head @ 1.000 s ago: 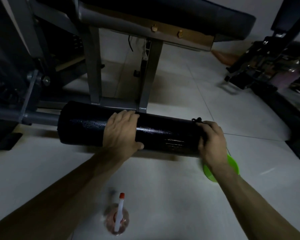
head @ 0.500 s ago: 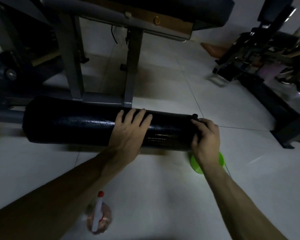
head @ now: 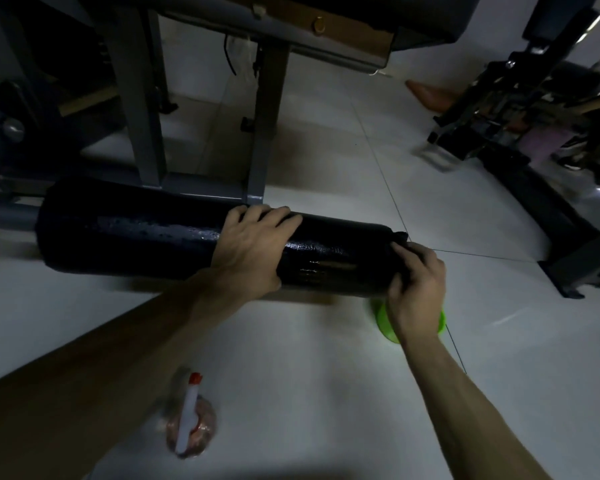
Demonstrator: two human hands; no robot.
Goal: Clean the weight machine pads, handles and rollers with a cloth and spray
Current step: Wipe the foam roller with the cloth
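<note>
Inspection of the roller (head: 136, 237): it lies level and low over the floor (head: 309, 358), carried on a grey arm at its left end, just in front of the bench frame (head: 142, 126).

My left grip (head: 250, 247) is wrapped over the top near mid-length, fingers curled across the crest. My right grip (head: 416, 289) is clenched on what looks like a dark cloth (head: 400, 236) pressed to the right end. Cloth and covering are hard to separate in this light.

I judge it to be soft padding under a glossy skin. Wet streaks suggest it is slippery, and it probably turns on its axle. It is best held from above, mid-length.

The spray bottle (head: 187, 414) stands on the floor nearer me, well apart from both grips. A green dish (head: 381, 320) sits beneath the right wrist. The tiles are pale and shiny, the room is dim, and further equipment (head: 520, 161) stands to the right.
</note>
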